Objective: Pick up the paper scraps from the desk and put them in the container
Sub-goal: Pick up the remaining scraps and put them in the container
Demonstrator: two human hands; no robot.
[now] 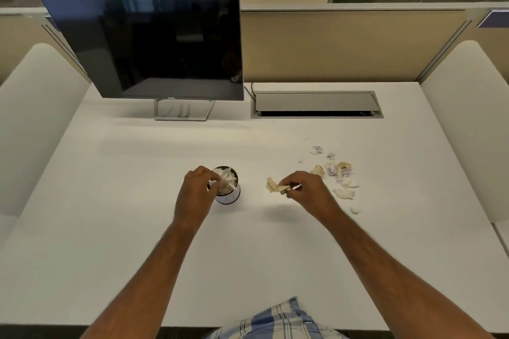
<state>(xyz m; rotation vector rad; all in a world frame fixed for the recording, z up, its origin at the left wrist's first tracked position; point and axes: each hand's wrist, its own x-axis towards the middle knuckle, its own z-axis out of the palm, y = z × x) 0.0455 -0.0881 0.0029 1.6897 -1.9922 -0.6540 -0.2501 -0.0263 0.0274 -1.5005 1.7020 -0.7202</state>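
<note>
The left hand (199,187) curls its fingers round white crumpled paper (226,179) at the mouth of the small round container (230,195), which stands on the white desk (137,201) touching that hand and is filled to the brim. The right hand (305,187) pinches a tan paper scrap (274,185) just above the desk, between the container and the loose paper scraps (340,173) scattered just right of it. A dark monitor (154,47) stands well beyond the left hand.

both forearms bare, no sleeves visible; blue, white and tan plaid garment (278,322) at bottom edge.
</note>
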